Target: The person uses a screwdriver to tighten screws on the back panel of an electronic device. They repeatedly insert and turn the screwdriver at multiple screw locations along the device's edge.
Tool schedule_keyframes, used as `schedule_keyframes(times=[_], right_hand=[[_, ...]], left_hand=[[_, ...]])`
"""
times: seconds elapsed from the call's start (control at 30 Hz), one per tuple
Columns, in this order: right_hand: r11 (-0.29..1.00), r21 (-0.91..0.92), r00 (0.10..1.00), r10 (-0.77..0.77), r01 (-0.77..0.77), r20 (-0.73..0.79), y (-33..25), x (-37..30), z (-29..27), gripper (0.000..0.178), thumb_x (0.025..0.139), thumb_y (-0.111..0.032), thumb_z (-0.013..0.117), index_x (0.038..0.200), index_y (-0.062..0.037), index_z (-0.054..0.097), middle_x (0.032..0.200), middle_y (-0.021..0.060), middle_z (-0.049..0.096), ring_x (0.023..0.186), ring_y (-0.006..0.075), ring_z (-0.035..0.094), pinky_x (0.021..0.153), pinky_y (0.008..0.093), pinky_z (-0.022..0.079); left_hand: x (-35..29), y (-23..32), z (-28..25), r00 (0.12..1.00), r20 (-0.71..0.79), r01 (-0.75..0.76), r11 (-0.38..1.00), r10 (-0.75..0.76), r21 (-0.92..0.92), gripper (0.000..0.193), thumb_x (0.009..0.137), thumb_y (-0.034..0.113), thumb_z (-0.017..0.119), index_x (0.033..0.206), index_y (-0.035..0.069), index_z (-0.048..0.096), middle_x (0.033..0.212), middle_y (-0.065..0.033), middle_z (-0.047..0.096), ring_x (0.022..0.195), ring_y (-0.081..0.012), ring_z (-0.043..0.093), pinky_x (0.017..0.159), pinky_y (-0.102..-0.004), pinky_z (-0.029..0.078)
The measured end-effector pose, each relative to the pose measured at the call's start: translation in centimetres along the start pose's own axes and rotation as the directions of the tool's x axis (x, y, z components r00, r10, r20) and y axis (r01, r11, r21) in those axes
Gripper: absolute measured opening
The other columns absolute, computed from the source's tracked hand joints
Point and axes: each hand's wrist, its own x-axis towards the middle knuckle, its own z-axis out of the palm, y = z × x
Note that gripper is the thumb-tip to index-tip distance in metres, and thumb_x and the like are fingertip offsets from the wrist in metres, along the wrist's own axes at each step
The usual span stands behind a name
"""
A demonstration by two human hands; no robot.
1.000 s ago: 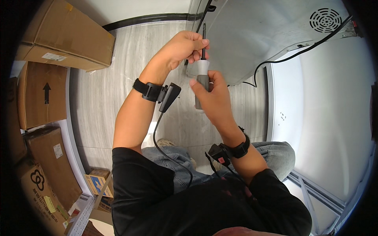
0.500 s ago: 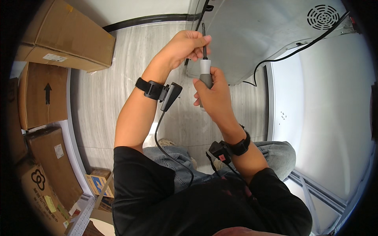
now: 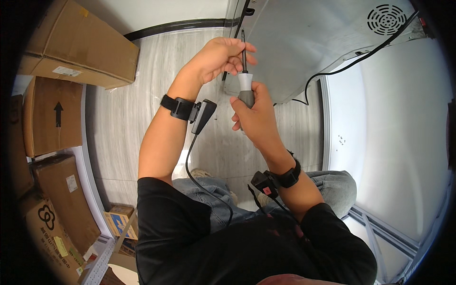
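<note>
My right hand (image 3: 259, 116) is wrapped round the grey and white handle of a screwdriver (image 3: 246, 92). The tool's thin dark shaft points away from me, beside the edge of a large metal appliance (image 3: 304, 42). At the shaft, the fingers of my left hand (image 3: 223, 57) curl loosely, with the thumb tip against the metal and the fingertips behind it. The screwdriver's tip is bare and appears close to the appliance's left edge; whether it touches anything I cannot tell.
Cardboard boxes (image 3: 85, 45) stand along the left, some on a shelf rack. A black cable (image 3: 342, 71) hangs from the appliance, whose side has a round vent (image 3: 387, 20). A white panel (image 3: 389, 142) rises on the right. Corded devices (image 3: 204, 116) are strapped to both my wrists.
The screwdriver and both hands have shifted slightly left. My left fingers have loosened and spread a little around the shaft, while my right hand keeps its grip on the handle.
</note>
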Motion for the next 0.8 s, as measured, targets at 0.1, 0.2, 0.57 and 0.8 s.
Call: schedule_keyframes(times=[0.1, 0.2, 0.57, 0.8], right_hand=[[1.0, 0.023, 1.0, 0.004, -0.004, 0.007, 0.1, 0.2, 0.0, 0.042, 0.082, -0.013, 0.062, 0.113, 0.0012, 0.038, 0.08, 0.0071, 0.052, 0.058, 0.0117, 0.055, 0.044, 0.0267, 0.048], [0.993, -0.114, 1.0, -0.017, 0.019, 0.019, -0.2, -0.1, 0.2, 0.042, 0.081, -0.013, 0.062, 0.113, 0.0012, 0.039, 0.081, 0.0071, 0.052, 0.057, 0.0115, 0.055, 0.043, 0.0264, 0.048], [0.998, 0.051, 0.999, 0.035, -0.037, 0.039, -0.4, 0.2, -0.3, 0.042, 0.081, -0.012, 0.063, 0.112, 0.0019, 0.04, 0.083, 0.0077, 0.053, 0.056, 0.0102, 0.055, 0.043, 0.0252, 0.047], [0.991, 0.118, 0.998, 0.053, -0.057, 0.043, -0.4, 0.3, -0.8, 0.044, 0.08, -0.012, 0.064, 0.114, 0.0024, 0.04, 0.081, 0.0068, 0.053, 0.057, 0.0101, 0.054, 0.043, 0.0249, 0.047]], left_hand=[[0.6, -0.4, -0.3, 1.0, -0.008, -0.021, 0.999, 0.022, 0.045, 0.025, 0.093, 0.025, 0.055, 0.089, 0.001, 0.06, 0.073, -0.0092, 0.064, 0.051, -0.0065, 0.055, 0.043, -0.0172, 0.044], [1.3, -0.9, -0.9, 0.999, -0.034, -0.009, 0.992, 0.014, 0.124, 0.026, 0.094, 0.026, 0.053, 0.092, 0.0, 0.06, 0.077, -0.0103, 0.065, 0.053, -0.007, 0.056, 0.043, -0.0172, 0.044], [1.2, -0.8, -0.8, 1.0, -0.002, -0.005, 0.999, 0.005, 0.045, 0.022, 0.093, 0.022, 0.056, 0.09, 0.001, 0.06, 0.075, -0.0095, 0.065, 0.053, -0.0063, 0.055, 0.044, -0.0174, 0.043], [0.6, -0.3, -0.2, 1.0, 0.013, -0.02, 0.999, 0.021, -0.033, 0.022, 0.091, 0.025, 0.059, 0.082, 0.004, 0.06, 0.072, -0.0075, 0.065, 0.051, -0.0051, 0.054, 0.043, -0.0169, 0.042]])
